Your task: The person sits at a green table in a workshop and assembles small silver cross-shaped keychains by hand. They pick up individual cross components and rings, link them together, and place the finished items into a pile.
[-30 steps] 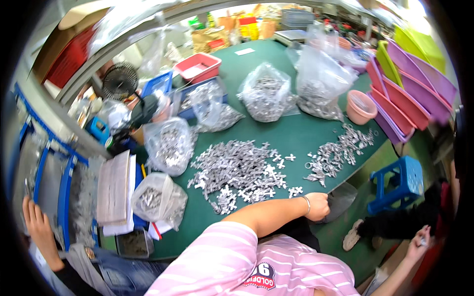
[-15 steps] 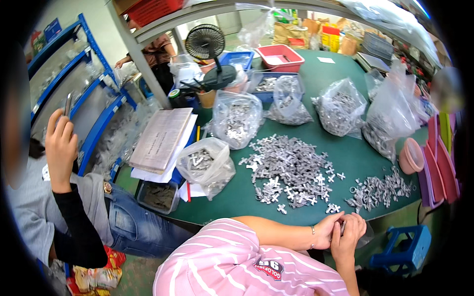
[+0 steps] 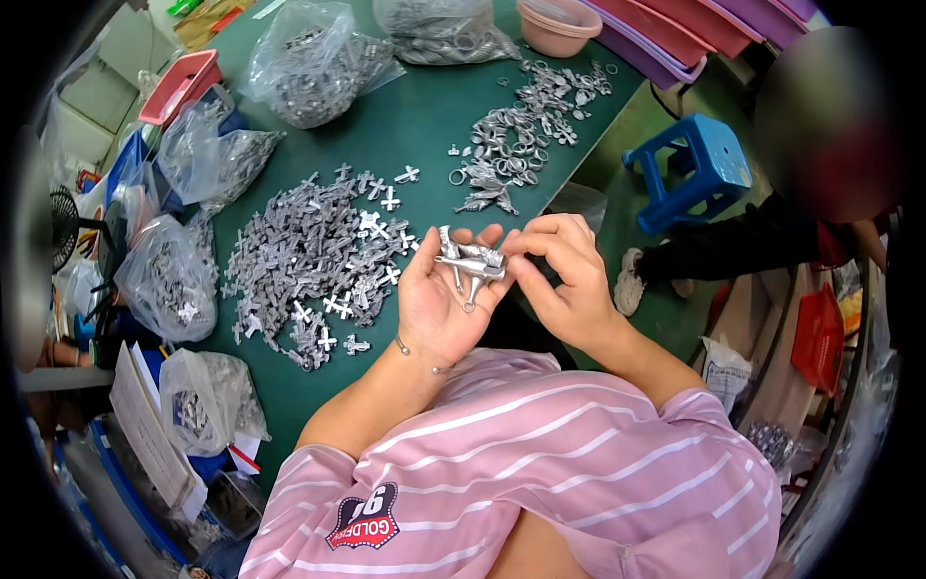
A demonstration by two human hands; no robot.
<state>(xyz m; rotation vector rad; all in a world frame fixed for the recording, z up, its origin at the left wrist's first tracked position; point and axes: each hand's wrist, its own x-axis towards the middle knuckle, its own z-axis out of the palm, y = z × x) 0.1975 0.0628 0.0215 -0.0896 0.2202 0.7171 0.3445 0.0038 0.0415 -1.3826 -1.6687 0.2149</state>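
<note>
My left hand (image 3: 439,317) is palm up and cupped, with a few silvery metal castings (image 3: 475,266) lying across its palm and fingers. One casting is long and tapered, and another ends in a small ring. Beside it, my right hand (image 3: 571,280) has its fingers curled in, the tips at the castings' right end; what they pinch, if anything, is hidden. Both hands are at the green table's (image 3: 318,145) near edge. Left of them lies a heap of grey cross-shaped metal pieces (image 3: 313,253). Beyond them are ring-shaped metal pieces (image 3: 511,140) and a small cluster of leaf-like pieces (image 3: 487,193).
Clear bags of metal parts (image 3: 313,72) stand along the table's far and left sides. A pink bowl (image 3: 558,27) sits near the far corner, by stacked pink and purple trays (image 3: 656,34). A blue stool (image 3: 694,169) and another person's leg (image 3: 719,246) are at right.
The view has swung right and down. My hands, earlier close together with their contents mostly hidden, have come apart somewhat, and the castings in my left palm now show.
</note>
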